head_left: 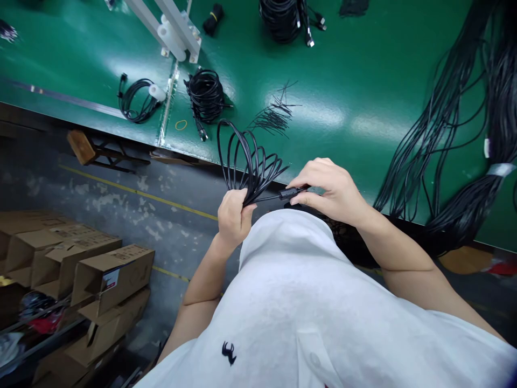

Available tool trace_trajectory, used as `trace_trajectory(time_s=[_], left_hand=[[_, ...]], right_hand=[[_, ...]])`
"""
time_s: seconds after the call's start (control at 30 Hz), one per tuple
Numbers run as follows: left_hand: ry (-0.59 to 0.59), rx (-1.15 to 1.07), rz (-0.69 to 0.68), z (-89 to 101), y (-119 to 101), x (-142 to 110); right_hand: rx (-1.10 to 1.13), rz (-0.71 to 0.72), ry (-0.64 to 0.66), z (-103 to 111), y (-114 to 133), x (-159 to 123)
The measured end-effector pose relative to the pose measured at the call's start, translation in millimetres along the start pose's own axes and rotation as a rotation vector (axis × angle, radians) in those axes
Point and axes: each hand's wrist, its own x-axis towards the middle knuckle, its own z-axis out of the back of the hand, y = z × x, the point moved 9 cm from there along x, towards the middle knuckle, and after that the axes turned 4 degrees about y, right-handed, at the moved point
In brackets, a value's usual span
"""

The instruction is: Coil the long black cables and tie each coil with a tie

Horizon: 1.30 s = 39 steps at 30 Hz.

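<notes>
My left hand (235, 218) is closed round the gathered base of a coiled black cable (251, 161), whose loops fan out above the fist. From that coil a single strand runs right to a thick black cylinder on the cable (287, 193), which looks like a ferrite bead. My right hand (329, 188) pinches the cable just past this cylinder, between thumb and fingers. Both hands are in front of the white shirt, by the near edge of the green table (331, 81). Beyond the coil lies a loose bunch of thin black ties (274, 116).
Left of the ties sit a coiled cable bundle (205, 97), a yellow rubber band (181, 125) and another coil (139, 101). A larger coil (279, 19) lies at the back. Long black cables (440, 124) hang over the table's right side. Cardboard boxes (121, 269) stand lower left, near a wooden stool (82, 147).
</notes>
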Motion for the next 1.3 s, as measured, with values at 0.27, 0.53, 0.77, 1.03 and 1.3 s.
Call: trace_trajectory(time_s=[0.27, 0.53, 0.77, 1.03, 1.3], left_hand=[[-0.004, -0.159, 0.075, 0.7, -1, 0], [-0.012, -0.693, 0.47, -19.6, 23, 3], [-0.349, -1.536, 1.021, -41.9, 43, 23], [-0.46, -1.586, 1.071, -40.9, 27, 35], [-0.547, -1.605, 1.03, -39.6, 16, 40]], right_hand=[[-0.013, 0.056, -0.024, -1, 0, 3], [-0.137, 0.083, -0.183, 8, -2, 2], [-0.114, 0.071, -0.299, 4, -4, -19], [0.408, -0.179, 0.201, -60, -20, -6], [0.538, -0.179, 0.183, -50, -10, 7]])
